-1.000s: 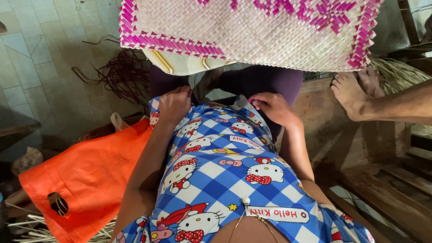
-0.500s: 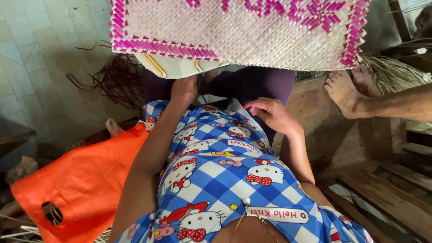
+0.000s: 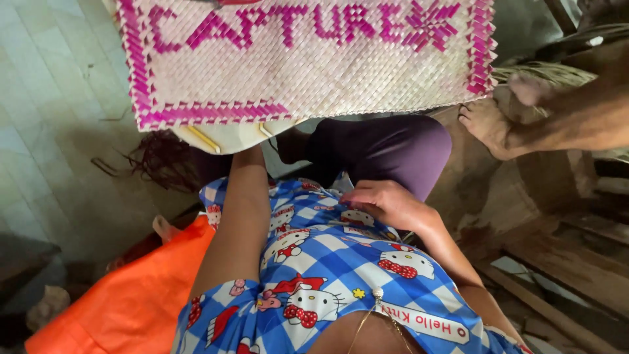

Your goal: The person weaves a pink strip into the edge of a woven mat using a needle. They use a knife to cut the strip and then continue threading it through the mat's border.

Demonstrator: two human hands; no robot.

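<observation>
A pale woven mat with a pink border and pink woven lettering hangs across the top of the view. My left forearm reaches up under its lower edge, and my left hand is hidden beneath it. My right hand rests on my lap, fingers curled on the hem of my blue-and-white checked dress. Just beyond it is my knee in purple trousers. A pale yellow piece shows under the mat near my left wrist.
Another person's bare foot and leg reach in from the right. An orange cloth lies at lower left, with dark loose fibres beside it on the tiled floor. Rough wooden planks lie at lower right.
The mat has come lower and closer. My left hand left my lap and slid up under the mat's edge. My right hand stayed at the dress hem.
</observation>
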